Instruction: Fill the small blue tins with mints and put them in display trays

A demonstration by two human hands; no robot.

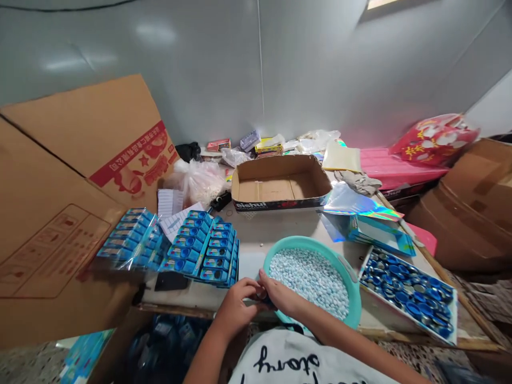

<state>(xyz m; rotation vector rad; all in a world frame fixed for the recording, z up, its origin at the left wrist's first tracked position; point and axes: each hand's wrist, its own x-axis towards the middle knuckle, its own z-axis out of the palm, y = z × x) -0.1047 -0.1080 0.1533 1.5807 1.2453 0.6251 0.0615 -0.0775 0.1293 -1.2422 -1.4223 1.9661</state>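
Observation:
My left hand (pixel 237 305) and my right hand (pixel 279 293) meet at the table's front edge, fingers curled together around a small dark-blue object (pixel 264 300). Fingers cover most of it, so its kind is unclear. Beside my right hand is a turquoise basin (pixel 353 304) full of small white and pale-blue pellets (pixel 310 274). To the left stand rows of small blue boxes (pixel 218 250), some with a round window. Farther right, a shallow white tray (pixel 408 324) holds many round blue-and-silver tin pieces (pixel 404 285).
An open cardboard tray (pixel 280 188) sits behind the basin. A large carton (pixel 60 202) rises at the left, near plastic-wrapped blue boxes (pixel 134 240). Shiny holographic sheets (pixel 356 202) and an open blue box (pixel 380 236) lie at right. A brown carton (pixel 468 208) stands beyond the table.

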